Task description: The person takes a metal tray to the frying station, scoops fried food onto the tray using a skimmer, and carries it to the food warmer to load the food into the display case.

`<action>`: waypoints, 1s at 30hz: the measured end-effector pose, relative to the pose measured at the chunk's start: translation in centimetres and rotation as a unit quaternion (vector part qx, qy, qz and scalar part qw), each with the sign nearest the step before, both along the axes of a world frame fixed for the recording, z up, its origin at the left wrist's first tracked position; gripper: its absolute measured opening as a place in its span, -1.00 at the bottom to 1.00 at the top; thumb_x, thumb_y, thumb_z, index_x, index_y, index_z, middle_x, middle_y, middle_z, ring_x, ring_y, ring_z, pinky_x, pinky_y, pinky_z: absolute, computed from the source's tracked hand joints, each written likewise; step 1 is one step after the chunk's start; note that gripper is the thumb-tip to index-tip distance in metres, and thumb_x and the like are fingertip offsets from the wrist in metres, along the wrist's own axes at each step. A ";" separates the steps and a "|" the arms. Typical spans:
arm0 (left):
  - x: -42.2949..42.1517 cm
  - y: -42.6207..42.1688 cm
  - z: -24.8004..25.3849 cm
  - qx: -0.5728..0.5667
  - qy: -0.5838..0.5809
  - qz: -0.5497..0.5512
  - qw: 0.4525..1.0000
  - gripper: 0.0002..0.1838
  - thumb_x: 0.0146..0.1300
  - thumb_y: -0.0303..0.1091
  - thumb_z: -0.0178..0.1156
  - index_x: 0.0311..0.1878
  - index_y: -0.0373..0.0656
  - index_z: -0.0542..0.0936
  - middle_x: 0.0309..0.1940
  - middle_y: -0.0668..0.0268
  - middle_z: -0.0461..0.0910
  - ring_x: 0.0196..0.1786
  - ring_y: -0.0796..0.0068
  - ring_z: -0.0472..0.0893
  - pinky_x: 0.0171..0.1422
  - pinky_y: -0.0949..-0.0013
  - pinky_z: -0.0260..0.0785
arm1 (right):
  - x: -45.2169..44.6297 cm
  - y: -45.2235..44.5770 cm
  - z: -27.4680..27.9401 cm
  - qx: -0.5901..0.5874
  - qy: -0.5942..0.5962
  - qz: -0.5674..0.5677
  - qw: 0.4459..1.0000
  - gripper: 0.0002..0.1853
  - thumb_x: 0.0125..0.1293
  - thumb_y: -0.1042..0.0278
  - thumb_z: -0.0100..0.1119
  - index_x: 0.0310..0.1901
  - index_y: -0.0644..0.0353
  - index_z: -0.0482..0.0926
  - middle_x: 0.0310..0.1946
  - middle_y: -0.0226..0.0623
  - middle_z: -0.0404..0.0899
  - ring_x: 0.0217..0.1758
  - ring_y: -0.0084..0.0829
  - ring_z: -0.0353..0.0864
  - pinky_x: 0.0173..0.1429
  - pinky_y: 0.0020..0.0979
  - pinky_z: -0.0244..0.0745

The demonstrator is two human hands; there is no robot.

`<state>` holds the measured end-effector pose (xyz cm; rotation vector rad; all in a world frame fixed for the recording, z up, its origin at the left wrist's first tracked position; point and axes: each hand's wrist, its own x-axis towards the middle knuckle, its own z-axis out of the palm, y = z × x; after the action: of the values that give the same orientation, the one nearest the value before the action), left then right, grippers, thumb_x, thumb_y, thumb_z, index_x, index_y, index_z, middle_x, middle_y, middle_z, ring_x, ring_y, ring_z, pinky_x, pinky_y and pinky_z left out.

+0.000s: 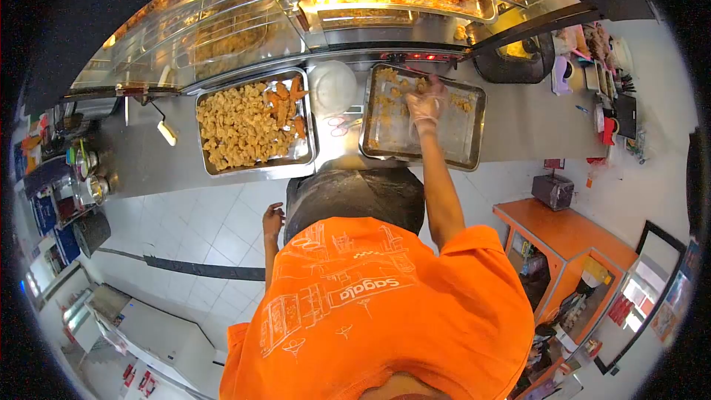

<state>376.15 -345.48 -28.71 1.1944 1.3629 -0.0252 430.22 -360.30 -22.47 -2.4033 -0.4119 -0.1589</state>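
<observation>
My right hand [424, 106], in a thin clear glove, is over the metal tray [478, 133] on the right of the counter. Small breaded pieces and crumbs [389, 74] lie scattered in that tray, mostly along its far side. Motion smears the right fingers, so what they hold, if anything, is unclear. My left hand [273, 218] hangs beside my body, off the counter, its fingers loosely bent and apart with nothing visible in them. On the left, a second metal tray [255, 167] is filled with small breaded pieces [241, 126], with longer, darker orange fried pieces [285, 107] at its right end.
Between the trays stand a whitish round container [332, 87] and scissors [342, 127]. A lit glass display case [244, 30] with trays of fried food runs along the back. A white-handled tool [167, 133] lies at left. An orange desk [552, 226] stands at right.
</observation>
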 end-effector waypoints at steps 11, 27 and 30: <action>-3.9 -4.6 -1.9 0.036 -0.013 0.017 0.999 -0.73 0.15 -0.47 -0.03 -0.11 -0.19 0.57 -0.46 0.30 0.58 -0.46 0.55 0.48 -0.32 0.50 0.34 | -3.1 5.8 -0.3 -0.103 -0.056 0.276 0.954 -0.21 -0.14 0.13 0.22 0.25 0.00 0.26 0.12 -0.02 0.30 0.21 -0.01 0.25 0.23 -0.03 0.20; -1.0 -2.6 1.3 -0.038 0.025 0.066 0.997 -0.72 0.15 -0.41 -0.02 -0.08 -0.09 0.55 -0.50 0.38 0.50 -0.48 0.61 0.45 -0.46 0.51 0.33 | -2.7 7.5 -3.9 -0.104 -0.079 0.322 0.938 -0.47 0.04 0.17 0.17 0.12 -0.02 0.42 0.06 -0.19 0.47 0.06 -0.15 0.49 0.05 -0.19 0.45; 0.1 -1.9 2.7 -0.007 0.040 0.041 0.998 -0.73 0.16 -0.42 -0.03 -0.08 -0.08 0.55 -0.52 0.40 0.48 -0.53 0.62 0.43 -0.52 0.51 0.32 | -3.6 6.8 -2.9 -0.030 -0.023 0.249 0.968 -0.56 0.06 0.31 0.18 0.05 0.03 0.47 -0.09 -0.21 0.57 -0.06 -0.19 0.56 0.00 -0.29 0.48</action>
<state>376.28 -347.39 -26.00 1.1347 1.4778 -0.0239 426.65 -353.47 -25.42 -2.2757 -1.0355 0.0242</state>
